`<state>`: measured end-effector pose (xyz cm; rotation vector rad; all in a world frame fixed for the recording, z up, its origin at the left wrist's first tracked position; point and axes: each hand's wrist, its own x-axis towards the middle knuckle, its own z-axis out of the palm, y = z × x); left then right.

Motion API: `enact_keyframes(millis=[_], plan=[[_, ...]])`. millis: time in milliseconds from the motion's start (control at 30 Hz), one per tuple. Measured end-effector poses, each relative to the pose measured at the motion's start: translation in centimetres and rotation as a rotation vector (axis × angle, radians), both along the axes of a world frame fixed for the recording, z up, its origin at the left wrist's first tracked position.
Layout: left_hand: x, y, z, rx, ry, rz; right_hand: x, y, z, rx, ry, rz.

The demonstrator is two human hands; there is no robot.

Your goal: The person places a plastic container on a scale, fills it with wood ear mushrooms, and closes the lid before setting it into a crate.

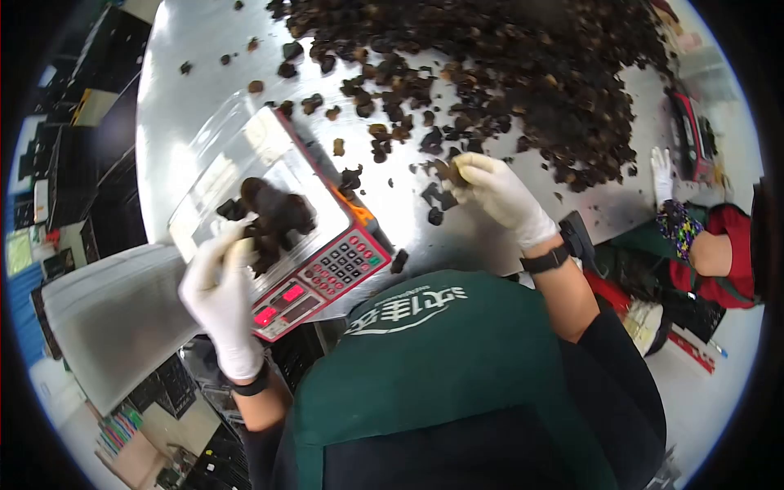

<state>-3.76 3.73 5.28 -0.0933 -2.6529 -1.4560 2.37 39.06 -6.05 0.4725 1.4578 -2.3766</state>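
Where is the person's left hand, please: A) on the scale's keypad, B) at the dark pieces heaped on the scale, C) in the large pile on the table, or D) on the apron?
B: the left hand touches the dark pieces on the scale, while the right hand pinches a single piece near the large pile.

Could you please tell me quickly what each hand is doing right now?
Left hand: curled against the dark pieces on the scale; grip cannot be told.
Right hand: closed, pinching a dark piece.
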Motion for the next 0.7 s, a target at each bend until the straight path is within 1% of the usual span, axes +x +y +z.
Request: enact_keyframes(millis=[33,100,133,167,233,267,300,333,367,400,433,467,500,533,567,600,633,667,700], plan=[[0.6,1.4,0.1,0.069,-0.054,-0.076,0.3,-0.6,0.7,-0.048,0.025,0.006],[1.7,3.8,-0.4,0.008,-0.042,-0.248,0.3,-2.1,2.1,0.130,-0.065,0.127],[2.1,4.8,-0.7,-0.017,-0.045,-0.303,0.5,-2.9,3.0,0.135,-0.101,0.168],[2.4,5.8,-1.0,-0.041,-0.047,-0.361,0.7,-3.4,3.4,0.196,-0.057,0.238],[2.7,7.4,-1.9,-0.082,-0.019,-0.446,0.9,-4.2,3.2,0.156,0.027,0.341],[3.1,7.9,-2.7,-0.059,-0.076,-0.475,0.8,-4.6,4.3,0.138,0.057,0.346],[3.2,8.5,-2.4,-0.087,-0.172,-0.560,1.0,-5.1,5.4,0.118,0.087,0.353],[3.3,9.1,-2.8,-0.039,-0.170,-0.593,1.3,-5.3,5.7,0.153,0.091,0.374],[3.4,9.6,-3.2,0.006,-0.168,-0.625,1.6,-5.8,5.2,0.222,0.114,0.337],[3.7,10.3,-3.0,0.047,-0.172,-0.614,1.8,-5.9,4.7,0.201,0.086,0.242],[4.0,10.1,-4.2,0.180,-0.217,-0.612,2.1,-5.9,4.1,0.177,0.059,0.144],[4.3,10.4,-4.8,0.311,-0.308,-0.545,2.4,-6.2,3.8,0.145,0.114,-0.004],[4.5,10.9,-4.9,0.440,-0.400,-0.473,2.9,-6.1,4.0,0.201,0.178,0.001],[4.6,11.1,-4.4,0.630,-0.587,-0.463,3.2,-6.0,4.5,0.255,0.241,0.009],[4.5,11.2,-4.9,0.795,-0.862,-0.407,3.4,-5.9,4.9,0.309,0.302,0.019],[4.3,11.5,-5.1,0.956,-1.028,-0.417,3.3,-6.0,5.3,0.300,0.211,0.008],[4.2,11.9,-5.3,1.116,-1.195,-0.424,3.7,-6.0,6.5,0.587,0.504,0.073],[4.1,11.8,-5.3,1.183,-1.300,-0.452,3.9,-5.8,6.9,0.719,0.556,0.050],[3.9,11.6,-7.0,1.335,-1.400,-0.591,4.3,-5.3,7.1,0.853,0.607,0.028]])
